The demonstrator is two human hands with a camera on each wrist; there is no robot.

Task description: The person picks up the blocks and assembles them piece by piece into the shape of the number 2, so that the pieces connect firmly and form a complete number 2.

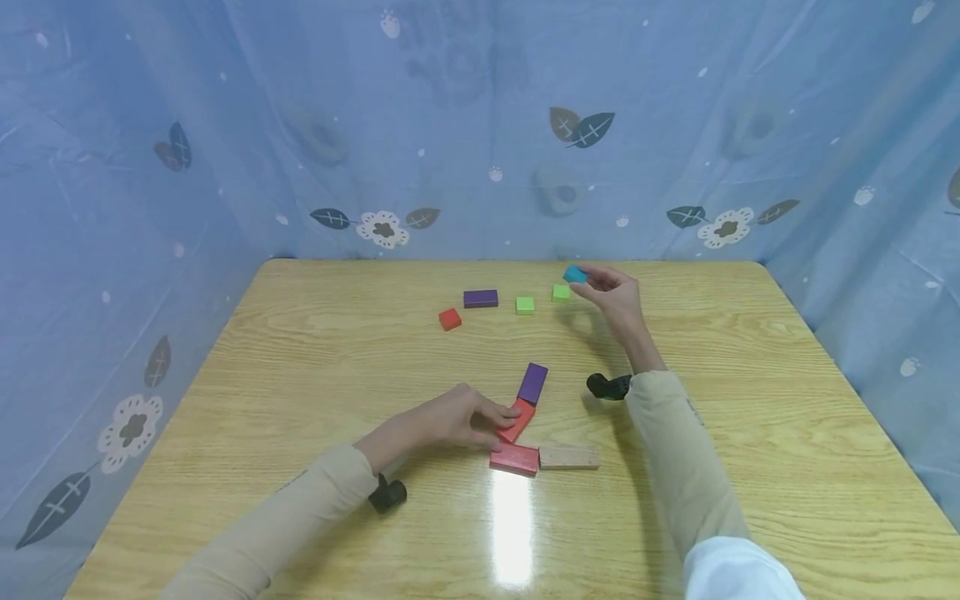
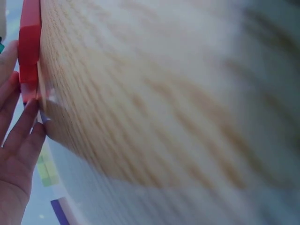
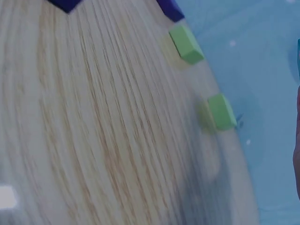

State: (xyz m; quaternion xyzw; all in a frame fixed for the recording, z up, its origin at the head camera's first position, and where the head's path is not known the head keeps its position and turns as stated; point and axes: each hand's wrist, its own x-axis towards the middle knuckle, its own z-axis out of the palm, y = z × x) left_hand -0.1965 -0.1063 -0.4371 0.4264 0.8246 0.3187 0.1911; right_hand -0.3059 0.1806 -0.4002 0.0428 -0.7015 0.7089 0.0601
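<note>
My right hand [image 1: 615,298] pinches a small blue block [image 1: 574,275] between thumb and fingertips, raised above the far side of the table. In the right wrist view only a sliver of that hand [image 3: 297,145] shows. My left hand [image 1: 456,418] lies with fairly straight fingers against a slanted red block [image 1: 517,422], its thumb at a second red block [image 1: 514,458]. The left wrist view shows the fingers [image 2: 24,122] along the blocks' side. A purple block [image 1: 532,383] continues from the slanted red one. A plain wooden block [image 1: 569,457] meets the lower red block's right end.
Two light green blocks [image 1: 525,306], another purple block [image 1: 481,298] and a small red block [image 1: 450,319] lie toward the table's far edge. Black wrist devices [image 1: 609,387] hang at both sleeves. Beyond the wooden table [image 1: 337,358] hangs a blue patterned curtain [image 1: 480,125].
</note>
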